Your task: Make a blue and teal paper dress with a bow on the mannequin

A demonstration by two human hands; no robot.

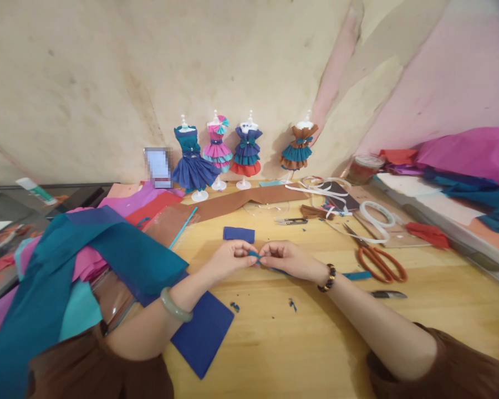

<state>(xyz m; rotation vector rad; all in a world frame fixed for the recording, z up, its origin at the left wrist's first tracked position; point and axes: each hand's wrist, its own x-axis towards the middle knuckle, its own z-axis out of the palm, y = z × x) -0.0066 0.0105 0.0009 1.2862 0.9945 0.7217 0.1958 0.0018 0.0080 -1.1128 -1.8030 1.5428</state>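
Observation:
My left hand [235,258] and my right hand [283,257] meet over the middle of the wooden table. Both pinch a narrow teal paper strip [255,255] between thumb and forefinger. Part of the strip is hidden by my fingers; a teal length [357,275] shows beyond my right wrist, and I cannot tell whether it is the same piece. Just behind my left hand lies a small folded navy paper piece [238,234]. A larger navy sheet [203,332] rests partly under my left forearm. Teal scraps [292,305] lie nearer to me on the table.
Several miniature dress forms in paper dresses [195,166] stand along the wall. Orange-handled scissors [380,260], thread snips [293,221], a dark-handled knife [388,294] and a white tape roll [376,215] lie right. Coloured paper [87,238] heaps up at left. A phone [158,167] leans on the wall.

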